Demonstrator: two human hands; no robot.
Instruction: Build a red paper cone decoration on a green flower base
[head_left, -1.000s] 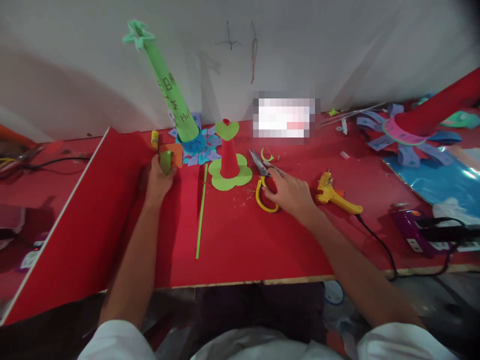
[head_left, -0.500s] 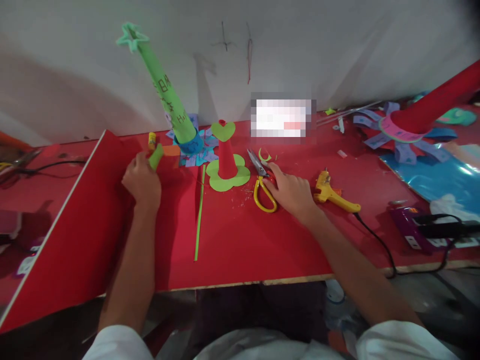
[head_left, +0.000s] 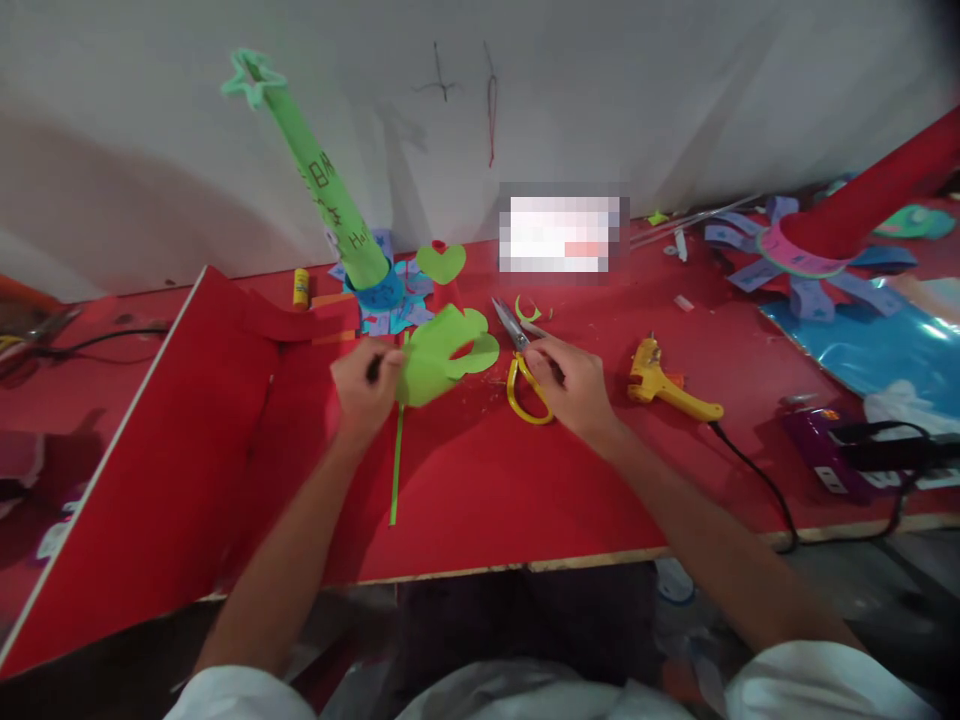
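Observation:
My left hand (head_left: 367, 385) pinches a piece of light green paper (head_left: 424, 370) and holds it over the table, in front of a small red paper cone. The cone carries a green paper heart (head_left: 441, 263) on top, and a green scalloped base (head_left: 480, 355) shows around its foot, partly covered by the held paper. My right hand (head_left: 574, 385) is closed on the scissors (head_left: 529, 400), which lie on the table with their blades pointing away and one yellow handle loop showing. A thin green paper strip (head_left: 396, 470) lies below my left hand.
A yellow glue gun (head_left: 671, 390) with a black cord lies at right, near a purple device (head_left: 825, 450). Behind stand a tall green paper tube (head_left: 330, 190) and a glue stick (head_left: 301, 288). A red upright panel (head_left: 150, 450) borders the left. A red tube (head_left: 877, 200) leans at right.
My left hand has moved right from beside the glue stick, bringing the green paper in front of the cone. My right hand has stayed at the scissors, its fingers curling more.

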